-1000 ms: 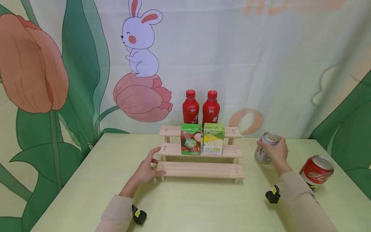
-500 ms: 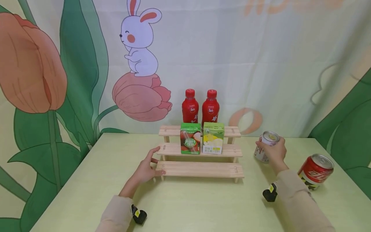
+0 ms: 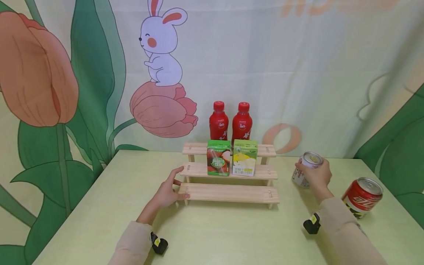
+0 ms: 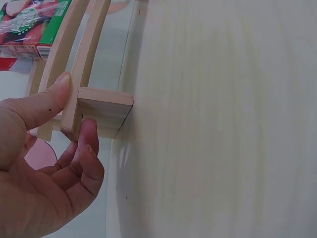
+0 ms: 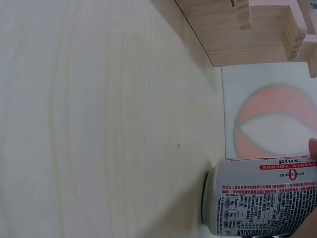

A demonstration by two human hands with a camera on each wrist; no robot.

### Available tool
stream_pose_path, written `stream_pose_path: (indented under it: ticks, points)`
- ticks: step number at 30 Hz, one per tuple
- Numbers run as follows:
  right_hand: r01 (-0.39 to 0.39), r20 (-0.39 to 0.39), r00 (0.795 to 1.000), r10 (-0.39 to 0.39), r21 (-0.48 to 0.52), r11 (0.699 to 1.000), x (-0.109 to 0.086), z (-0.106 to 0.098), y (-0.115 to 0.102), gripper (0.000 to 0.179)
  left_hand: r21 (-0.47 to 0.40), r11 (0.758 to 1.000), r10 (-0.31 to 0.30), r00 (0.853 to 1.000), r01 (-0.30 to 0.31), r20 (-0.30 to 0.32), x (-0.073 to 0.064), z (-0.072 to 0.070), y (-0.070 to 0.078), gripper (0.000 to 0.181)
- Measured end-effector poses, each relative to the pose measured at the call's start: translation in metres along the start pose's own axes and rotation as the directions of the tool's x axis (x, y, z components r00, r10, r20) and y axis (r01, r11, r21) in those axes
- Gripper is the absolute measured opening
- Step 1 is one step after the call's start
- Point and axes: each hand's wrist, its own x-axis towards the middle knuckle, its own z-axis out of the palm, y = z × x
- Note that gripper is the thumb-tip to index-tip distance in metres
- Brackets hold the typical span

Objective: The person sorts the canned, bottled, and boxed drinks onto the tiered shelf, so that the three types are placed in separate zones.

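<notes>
My left hand (image 3: 168, 193) grips the left end of a three-tier wooden display stand (image 3: 228, 193). In the left wrist view the thumb (image 4: 53, 99) lies on a plank, and the other fingers curl at its end. To the right of the stand, my right hand (image 3: 317, 178) holds a white soda can (image 3: 299, 177) around its upper side. Small print and "ZERO SUGAR" show on the can in the right wrist view, its base close to the tabletop. Only a bit of the right hand (image 5: 313, 148) enters that view.
Two red bottles (image 3: 218, 125) stand on the top tier. A green-topped juice carton (image 3: 218, 158) and a pear juice carton (image 3: 244, 159) share the middle tier. A red soda can (image 3: 361, 198) stands near the right forearm. A printed cloth (image 3: 251, 66) hangs behind the table (image 3: 225, 235).
</notes>
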Motion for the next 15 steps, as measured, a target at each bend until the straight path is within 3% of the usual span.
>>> stream_pose_path:
  ticks: [4, 15]
  points:
    - [-0.006, 0.008, 1.000, 0.006, -0.011, 1.000, -0.003, -0.004, 0.002, 0.091, -0.001, 1.000, -0.003, 1.000, 0.003, 0.002, 0.001, 0.000, 0.001, 0.089]
    - [0.095, 0.040, 0.995, -0.092, -0.077, 0.993, -0.019, -0.019, -0.009, 0.092, -0.009, 1.000, -0.005, 1.000, 0.005, 0.002, 0.000, -0.001, 0.001, 0.089]
